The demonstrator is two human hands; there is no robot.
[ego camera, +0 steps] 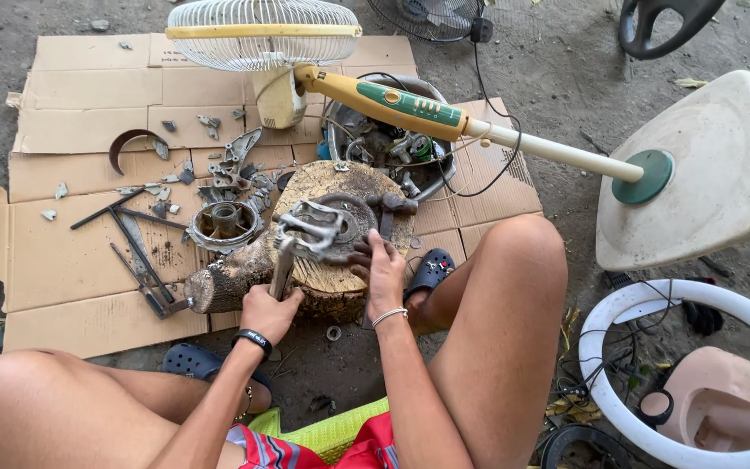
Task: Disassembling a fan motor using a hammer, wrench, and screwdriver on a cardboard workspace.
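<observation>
- Clamped round a hammer handle, my left hand holds it with the head over the work; my right hand presses closed on a grey metal motor part.
- That part lies flat on the wood stump, between my knees.
- I judge I'm mid-strike, breaking it apart; steadying it matters.
- Hammer's long axis runs away from me, slightly rightward.
- Beyond, a metal bowl and toppled fan.

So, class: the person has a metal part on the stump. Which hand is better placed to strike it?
The left hand: it grips the hammer handle, head at the metal part. The right hand only steadies that part.
</observation>
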